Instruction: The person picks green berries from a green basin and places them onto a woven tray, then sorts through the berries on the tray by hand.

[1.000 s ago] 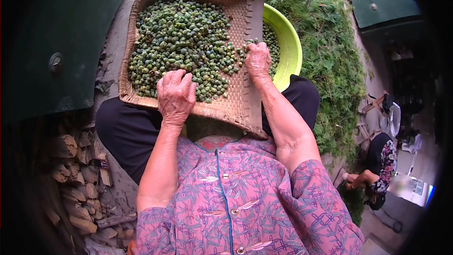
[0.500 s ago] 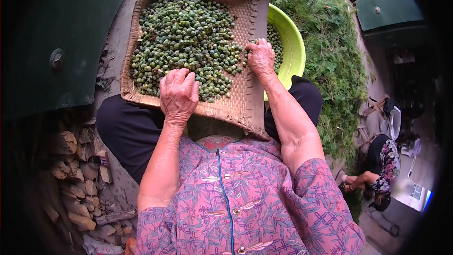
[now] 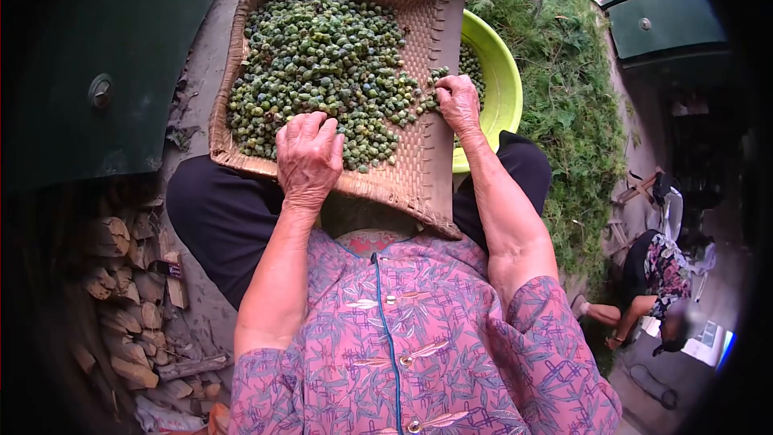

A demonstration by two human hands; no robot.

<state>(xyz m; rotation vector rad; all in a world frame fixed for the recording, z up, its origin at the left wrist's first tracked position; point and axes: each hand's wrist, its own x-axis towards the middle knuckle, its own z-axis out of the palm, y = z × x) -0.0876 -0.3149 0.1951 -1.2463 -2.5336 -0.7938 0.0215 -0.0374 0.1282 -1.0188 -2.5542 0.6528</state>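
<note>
A shallow woven basket (image 3: 419, 16) lies tilted across my lap, with small round green fruits (image 3: 322, 56) heaped in it. My left hand (image 3: 308, 153) reaches over its near rim, its fingers bent down onto the edge of the heap; the fingertips are hidden. On the flat right lip (image 3: 439, 169) of the basket, my right hand (image 3: 459, 103) is curled over a few fruits, which also show beside its fingertips. Under that lip stands a yellow-green basin (image 3: 503, 72), partly covered, with more of the fruits inside.
Cut green foliage (image 3: 564, 113) is spread along the right. Split firewood (image 3: 133, 314) is piled at lower left, below a dark green panel (image 3: 64, 72). Another person (image 3: 644, 290) bends over at the far right, close to a wooden stool (image 3: 636, 189).
My right hand has slid right along the lip, and several fruits now lie on the lip beside it. My left hand has barely moved. The other person has shifted lower.
</note>
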